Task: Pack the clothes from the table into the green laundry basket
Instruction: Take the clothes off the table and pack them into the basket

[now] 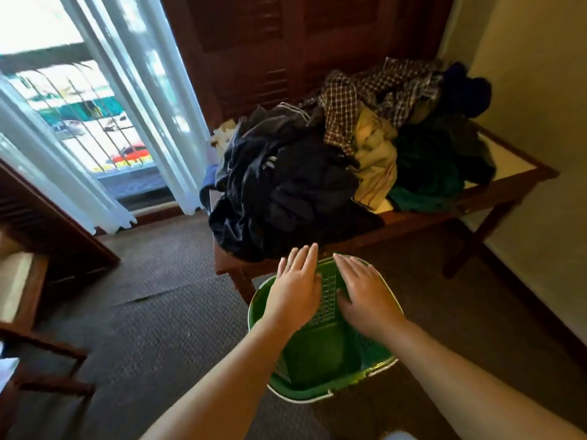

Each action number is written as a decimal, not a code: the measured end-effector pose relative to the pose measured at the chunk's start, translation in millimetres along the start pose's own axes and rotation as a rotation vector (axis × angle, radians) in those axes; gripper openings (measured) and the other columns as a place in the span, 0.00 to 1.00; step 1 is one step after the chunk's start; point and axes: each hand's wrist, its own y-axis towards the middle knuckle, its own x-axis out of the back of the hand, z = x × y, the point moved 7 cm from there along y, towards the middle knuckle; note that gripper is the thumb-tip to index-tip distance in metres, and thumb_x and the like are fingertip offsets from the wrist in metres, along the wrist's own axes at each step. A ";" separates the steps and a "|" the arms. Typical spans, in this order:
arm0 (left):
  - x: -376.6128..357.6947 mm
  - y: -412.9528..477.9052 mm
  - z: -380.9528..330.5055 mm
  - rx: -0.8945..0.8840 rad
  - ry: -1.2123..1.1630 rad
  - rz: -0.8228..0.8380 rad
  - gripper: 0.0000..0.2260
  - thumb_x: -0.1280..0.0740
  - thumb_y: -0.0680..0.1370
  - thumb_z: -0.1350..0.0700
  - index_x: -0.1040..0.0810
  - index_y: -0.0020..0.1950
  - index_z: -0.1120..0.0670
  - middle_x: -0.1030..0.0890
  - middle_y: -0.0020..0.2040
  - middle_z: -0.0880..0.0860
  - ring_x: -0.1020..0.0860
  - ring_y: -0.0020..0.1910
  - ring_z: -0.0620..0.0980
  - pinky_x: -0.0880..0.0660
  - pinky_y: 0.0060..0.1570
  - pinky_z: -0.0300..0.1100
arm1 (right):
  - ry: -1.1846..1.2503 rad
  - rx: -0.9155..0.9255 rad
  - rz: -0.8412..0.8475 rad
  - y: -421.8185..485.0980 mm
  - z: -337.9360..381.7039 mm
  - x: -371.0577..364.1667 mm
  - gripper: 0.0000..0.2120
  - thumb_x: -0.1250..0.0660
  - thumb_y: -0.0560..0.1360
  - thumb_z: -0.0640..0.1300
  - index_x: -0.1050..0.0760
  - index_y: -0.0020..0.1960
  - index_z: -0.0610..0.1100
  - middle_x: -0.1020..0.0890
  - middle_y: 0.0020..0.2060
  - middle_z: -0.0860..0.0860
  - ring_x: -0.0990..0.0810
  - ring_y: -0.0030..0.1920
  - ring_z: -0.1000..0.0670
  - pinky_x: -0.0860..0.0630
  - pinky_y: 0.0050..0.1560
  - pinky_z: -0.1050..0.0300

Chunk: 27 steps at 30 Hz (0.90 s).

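The green laundry basket (317,369) stands on the carpet just in front of the wooden table (514,182), and nothing lies inside it. Both hands hover over its far side with fingers straight: my left hand (297,285) over the left part, my right hand (365,293) over the right part. Neither holds anything. A pile of clothes covers the table: a dark navy jacket (279,185) at the near left, a brown checked shirt (374,90) on top, a cream garment (374,163) in the middle, a green garment (425,182) to the right.
A glass door with white curtains (104,128) is at the left. Dark louvred wooden panels (286,36) rise behind the table, a pale wall (540,74) at the right. Wooden furniture (35,281) stands at the far left on the dark carpet (152,312).
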 end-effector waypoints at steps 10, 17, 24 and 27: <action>58.2 73.3 -13.6 0.000 -0.031 -0.111 0.30 0.41 0.86 0.47 0.50 0.85 0.48 0.43 0.84 0.52 0.47 0.83 0.53 0.44 0.81 0.54 | 0.023 0.026 -0.094 74.7 -2.4 73.7 0.33 0.39 0.81 0.49 0.50 0.82 0.48 0.43 0.81 0.52 0.49 0.81 0.50 0.47 0.79 0.43; 61.5 151.8 -18.8 0.036 -0.048 -0.141 0.32 0.39 0.85 0.46 0.51 0.85 0.47 0.44 0.84 0.53 0.45 0.83 0.54 0.37 0.78 0.55 | -0.011 0.073 -0.092 152.7 -49.0 114.4 0.33 0.38 0.81 0.49 0.47 0.82 0.46 0.40 0.80 0.50 0.45 0.80 0.49 0.43 0.79 0.46; 40.5 293.4 -35.8 0.085 -0.072 -0.213 0.32 0.38 0.84 0.46 0.49 0.84 0.46 0.44 0.84 0.50 0.41 0.82 0.52 0.28 0.73 0.53 | -0.040 0.099 -0.077 296.0 -143.7 146.4 0.33 0.38 0.81 0.52 0.44 0.81 0.44 0.37 0.79 0.47 0.40 0.78 0.48 0.39 0.77 0.49; 31.7 356.8 -52.4 0.107 -0.062 -0.207 0.32 0.37 0.84 0.46 0.48 0.84 0.46 0.44 0.84 0.48 0.38 0.80 0.51 0.26 0.70 0.51 | -0.044 0.045 -0.074 357.4 -197.6 163.3 0.37 0.35 0.79 0.57 0.45 0.81 0.44 0.37 0.79 0.46 0.38 0.77 0.45 0.36 0.75 0.47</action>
